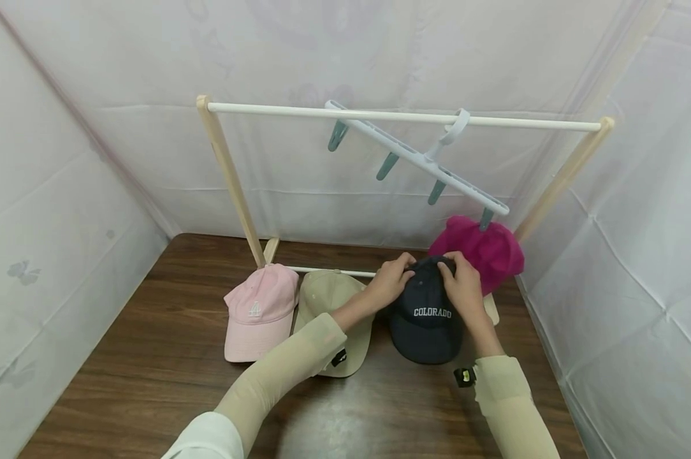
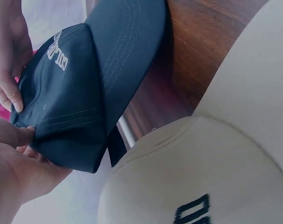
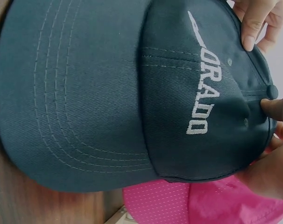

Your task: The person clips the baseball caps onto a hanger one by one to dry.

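Observation:
A dark navy baseball cap (image 1: 427,328) lettered COLORADO is held between both hands, brim toward the person. My left hand (image 1: 388,280) pinches the crown's left side; its thumb shows on the cloth in the left wrist view. My right hand (image 1: 463,284) grips the crown near the top button, thumb in front and fingers behind. Just behind it, a magenta cap (image 1: 497,255) hangs from the end clip (image 1: 486,219) of a pale clip hanger (image 1: 405,153). Beneath the left forearm lies a beige cap (image 1: 328,293), and a pink cap (image 1: 262,306) rests farther left.
The hanger hooks over the white rail (image 1: 288,111) of a wooden-legged rack (image 1: 231,172), tilted down to the right. Its other teal clips (image 1: 387,166) hold nothing. A brown wooden table (image 1: 150,357) lies below, with white curtains (image 1: 122,159) around it.

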A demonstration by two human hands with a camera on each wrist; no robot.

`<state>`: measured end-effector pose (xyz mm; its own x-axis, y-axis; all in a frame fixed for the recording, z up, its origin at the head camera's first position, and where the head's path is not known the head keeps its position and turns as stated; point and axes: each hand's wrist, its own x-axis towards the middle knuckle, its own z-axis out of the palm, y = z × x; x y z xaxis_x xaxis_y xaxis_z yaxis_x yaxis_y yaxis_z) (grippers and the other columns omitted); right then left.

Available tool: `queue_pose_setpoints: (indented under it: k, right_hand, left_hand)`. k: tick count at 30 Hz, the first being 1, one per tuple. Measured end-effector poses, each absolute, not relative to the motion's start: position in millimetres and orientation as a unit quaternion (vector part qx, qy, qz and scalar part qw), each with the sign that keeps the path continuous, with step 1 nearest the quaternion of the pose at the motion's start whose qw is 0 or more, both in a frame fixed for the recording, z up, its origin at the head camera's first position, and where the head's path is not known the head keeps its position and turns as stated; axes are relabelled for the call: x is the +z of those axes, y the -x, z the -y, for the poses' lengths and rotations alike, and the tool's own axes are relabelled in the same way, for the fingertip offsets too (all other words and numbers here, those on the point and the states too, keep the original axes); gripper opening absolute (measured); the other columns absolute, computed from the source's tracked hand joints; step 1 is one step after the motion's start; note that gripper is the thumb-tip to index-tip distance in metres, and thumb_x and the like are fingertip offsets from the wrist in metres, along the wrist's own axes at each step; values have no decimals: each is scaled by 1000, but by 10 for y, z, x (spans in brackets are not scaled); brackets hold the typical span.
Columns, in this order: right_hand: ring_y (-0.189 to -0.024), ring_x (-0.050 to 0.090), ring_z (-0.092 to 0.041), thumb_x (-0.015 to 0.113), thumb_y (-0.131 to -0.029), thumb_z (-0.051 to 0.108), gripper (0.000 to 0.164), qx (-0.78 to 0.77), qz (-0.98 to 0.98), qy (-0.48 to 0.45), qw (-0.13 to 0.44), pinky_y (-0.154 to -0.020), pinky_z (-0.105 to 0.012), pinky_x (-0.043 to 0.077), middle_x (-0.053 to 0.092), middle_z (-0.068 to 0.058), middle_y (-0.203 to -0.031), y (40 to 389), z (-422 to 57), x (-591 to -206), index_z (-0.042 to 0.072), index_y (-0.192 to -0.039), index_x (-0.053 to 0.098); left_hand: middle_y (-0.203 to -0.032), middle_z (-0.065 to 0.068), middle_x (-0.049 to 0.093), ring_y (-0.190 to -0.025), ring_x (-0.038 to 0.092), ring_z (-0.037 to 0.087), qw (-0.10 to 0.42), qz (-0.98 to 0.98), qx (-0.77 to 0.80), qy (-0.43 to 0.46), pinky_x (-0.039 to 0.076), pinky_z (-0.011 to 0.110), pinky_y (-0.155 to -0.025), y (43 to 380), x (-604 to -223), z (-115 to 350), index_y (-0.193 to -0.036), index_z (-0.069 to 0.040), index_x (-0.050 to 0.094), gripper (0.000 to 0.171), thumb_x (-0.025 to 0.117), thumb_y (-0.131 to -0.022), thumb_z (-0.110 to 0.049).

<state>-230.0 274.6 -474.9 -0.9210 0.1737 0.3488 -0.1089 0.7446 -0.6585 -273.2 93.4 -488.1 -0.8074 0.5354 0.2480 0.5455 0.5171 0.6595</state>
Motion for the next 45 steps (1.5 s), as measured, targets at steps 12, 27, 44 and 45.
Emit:
queue_pose_setpoints:
  k: [12,27,44,45]
  right_hand:
    - [-97,59,-28,58,-95,21,23,377,898,19,225,-85,-45,45,64,-14,-108,2281,-2712,-4554,7,-113,56]
    - [-101,58,-29,57,-96,26,25,384,897,14,217,-88,-46,44,63,-14,-111,2217,-2678,-4416,9,-113,55]
    - [-95,60,-25,64,-91,30,32,381,896,-7,229,-84,-43,49,65,-11,-109,2202,-2671,-4319,11,-116,57]
    - [-95,60,-25,64,-91,30,32,380,896,-10,231,-83,-43,49,65,-11,-109,2208,-2673,-4308,10,-116,57]
  left_hand:
    - [-114,4,65,-103,63,14,54,864,-379,328,51,24,-81,2806,-4636,-903,-114,-13,55,17,51,-98,-17]
    - [-109,2,66,-99,63,12,69,858,-385,333,51,23,-79,2802,-4507,-846,-113,-13,55,16,50,-98,-18]
    - [-109,2,66,-99,63,12,83,853,-385,343,51,23,-79,2800,-4343,-812,-112,-13,56,15,49,-99,-17]
    - [-108,1,66,-99,63,12,85,852,-386,343,51,23,-79,2799,-4331,-810,-112,-13,56,15,49,-99,-17]
